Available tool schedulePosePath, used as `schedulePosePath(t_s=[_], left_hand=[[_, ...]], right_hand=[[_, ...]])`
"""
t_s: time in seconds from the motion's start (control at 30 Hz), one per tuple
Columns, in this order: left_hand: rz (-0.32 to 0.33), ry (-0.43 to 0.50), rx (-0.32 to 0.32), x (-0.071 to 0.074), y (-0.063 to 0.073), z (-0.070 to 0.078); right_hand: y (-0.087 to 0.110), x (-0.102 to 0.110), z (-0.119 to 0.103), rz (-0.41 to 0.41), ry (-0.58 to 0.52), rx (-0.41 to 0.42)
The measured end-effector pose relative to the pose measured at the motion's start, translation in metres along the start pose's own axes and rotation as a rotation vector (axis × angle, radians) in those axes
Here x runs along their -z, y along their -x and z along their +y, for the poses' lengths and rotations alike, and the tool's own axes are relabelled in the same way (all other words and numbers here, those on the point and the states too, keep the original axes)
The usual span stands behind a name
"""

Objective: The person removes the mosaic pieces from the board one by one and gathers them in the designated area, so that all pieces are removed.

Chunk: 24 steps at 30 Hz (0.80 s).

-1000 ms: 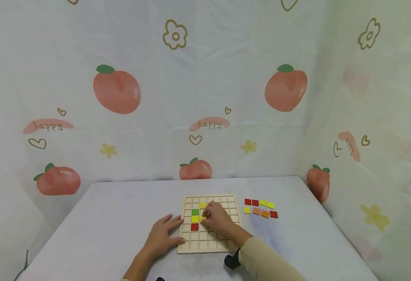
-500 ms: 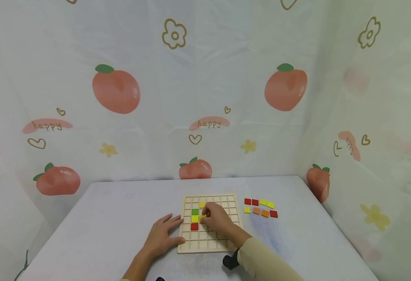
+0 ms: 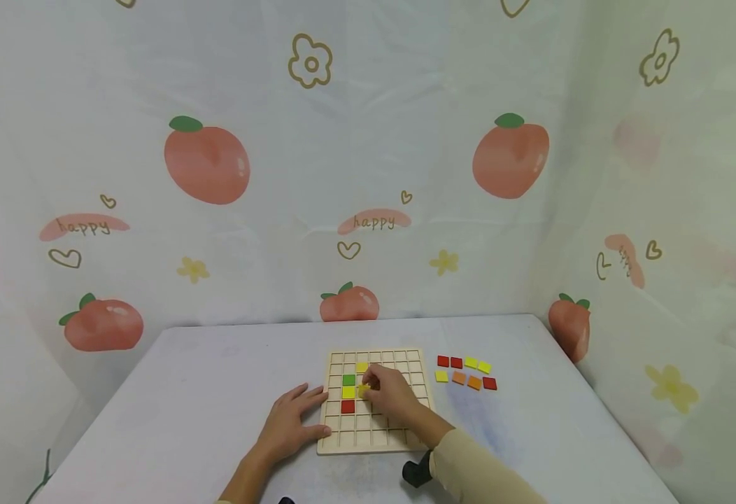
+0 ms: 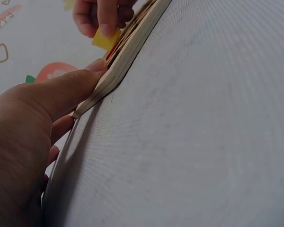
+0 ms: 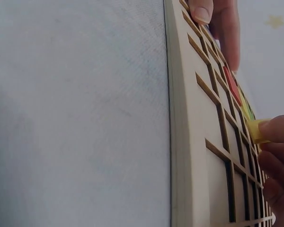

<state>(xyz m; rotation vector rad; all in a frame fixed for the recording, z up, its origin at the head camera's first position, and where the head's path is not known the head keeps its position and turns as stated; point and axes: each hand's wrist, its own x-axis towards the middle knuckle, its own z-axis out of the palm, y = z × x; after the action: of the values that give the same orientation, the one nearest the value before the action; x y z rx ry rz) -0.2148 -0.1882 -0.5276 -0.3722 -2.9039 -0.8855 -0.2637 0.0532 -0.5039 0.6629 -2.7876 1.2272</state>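
A wooden grid board [image 3: 374, 442] lies on the table. Along its left edge rests my left hand [image 3: 289, 423], fingers spread; in the left wrist view the thumb [image 4: 80, 80] lies on the board's rim. Over the middle-left cells, my right hand [image 3: 394, 395] pinches a yellow square tile [image 5: 255, 131] between thumb and fingers. That tile is tilted, close over the grid. Left of it, a green tile [image 3: 349, 380], a yellow tile [image 3: 348, 393] and a red tile [image 3: 348, 407] form a column. Another yellow tile [image 3: 362, 367] sits farther back in the grid.
To the board's right are two rows of loose tiles: red tiles [image 3: 450, 362], yellow tiles [image 3: 478, 365] and orange tiles [image 3: 466, 381]. A white cloth with printed fruit [image 3: 350, 302] hangs behind the table [image 3: 217, 371]. A black wrist device [image 3: 415, 472] shows below the right sleeve.
My right hand shifts only slightly over the same cells, still pinching the yellow tile, whose tilt changes a little. The left hand stays at the board's edge.
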Motion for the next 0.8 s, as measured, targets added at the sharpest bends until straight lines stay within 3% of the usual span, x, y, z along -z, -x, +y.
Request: schedulePosePath(t_s=[0.23, 0.47, 0.8], left_hand=[[-0.005, -0.004, 0.027, -0.001, 0.000, 0.001], [-0.003, 0.002, 0.023, -0.001, -0.001, 0.001], [0.007, -0.003, 0.015, -0.001, -0.001, -0.001]], right_hand=[[0.004, 0.009, 0.005, 0.009, -0.008, 0.016], [0.009, 0.019, 0.011, 0.021, -0.002, -0.028], [0.017, 0.037, 0.022, 0.058, 0.026, -0.010]])
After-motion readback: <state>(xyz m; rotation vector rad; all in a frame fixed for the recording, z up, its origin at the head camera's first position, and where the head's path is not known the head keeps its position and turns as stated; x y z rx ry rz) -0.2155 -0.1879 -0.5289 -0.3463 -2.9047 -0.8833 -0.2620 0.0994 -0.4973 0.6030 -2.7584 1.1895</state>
